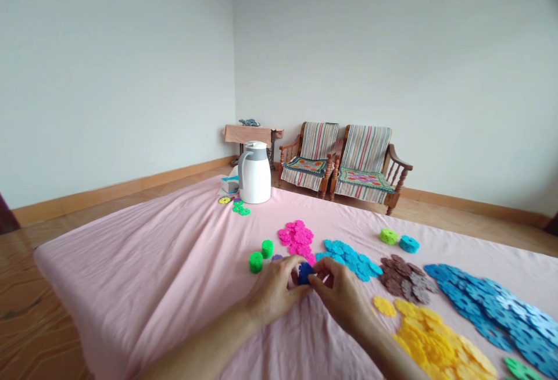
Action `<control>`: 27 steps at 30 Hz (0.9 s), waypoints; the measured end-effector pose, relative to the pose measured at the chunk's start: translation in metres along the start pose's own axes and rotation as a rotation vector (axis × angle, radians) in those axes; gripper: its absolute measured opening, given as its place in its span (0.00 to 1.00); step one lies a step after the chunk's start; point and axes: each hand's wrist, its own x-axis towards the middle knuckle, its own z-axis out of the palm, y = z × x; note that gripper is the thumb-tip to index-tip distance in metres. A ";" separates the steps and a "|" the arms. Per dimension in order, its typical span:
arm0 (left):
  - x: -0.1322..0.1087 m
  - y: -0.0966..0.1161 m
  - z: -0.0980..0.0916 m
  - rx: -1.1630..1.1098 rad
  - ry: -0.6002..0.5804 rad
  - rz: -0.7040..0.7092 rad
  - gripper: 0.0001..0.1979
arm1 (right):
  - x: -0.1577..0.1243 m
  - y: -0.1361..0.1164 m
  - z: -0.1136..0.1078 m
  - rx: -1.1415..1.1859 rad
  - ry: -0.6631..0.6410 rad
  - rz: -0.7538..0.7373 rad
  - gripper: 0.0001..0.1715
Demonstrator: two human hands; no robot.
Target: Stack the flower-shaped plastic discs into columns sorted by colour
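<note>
Dk blue discs (306, 273) are up btwn the person's two hands, over the pink cloth (143, 269); can't tell if they touch it. L hand (275, 283) has them gripped btwn thumb & fingers; R hand (340, 287) pinches their rt edge w/ fingertips. Exact no. of discs hidden by the fingers.

Just past the L hand: a purple piece (276, 257), partly covered, & two upright green stacks (256, 262) side by side. Pink pile (296, 236) lies beyond the hands, lt blue pile (349, 258) to its rt, then brown pile (396, 272). Yellow pile (431, 339) sits nr the R forearm, big blue pile (497, 307) farther rt. Lime stack (387, 236) & blue stack (409, 244) stand nr the far edge.

White jug (256, 178) w/ gray handle is at the far corner, box (229, 184) beside it. Two wooden armchairs (365, 147) w/ striped covers stand by the back wall.
</note>
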 end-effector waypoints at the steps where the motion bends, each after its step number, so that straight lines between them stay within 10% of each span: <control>1: 0.000 0.000 0.000 -0.011 0.002 0.009 0.18 | 0.000 -0.001 -0.001 -0.007 -0.007 -0.001 0.05; 27: 0.001 0.000 -0.003 0.034 -0.023 0.053 0.11 | -0.011 0.011 -0.007 -0.248 -0.154 -0.136 0.17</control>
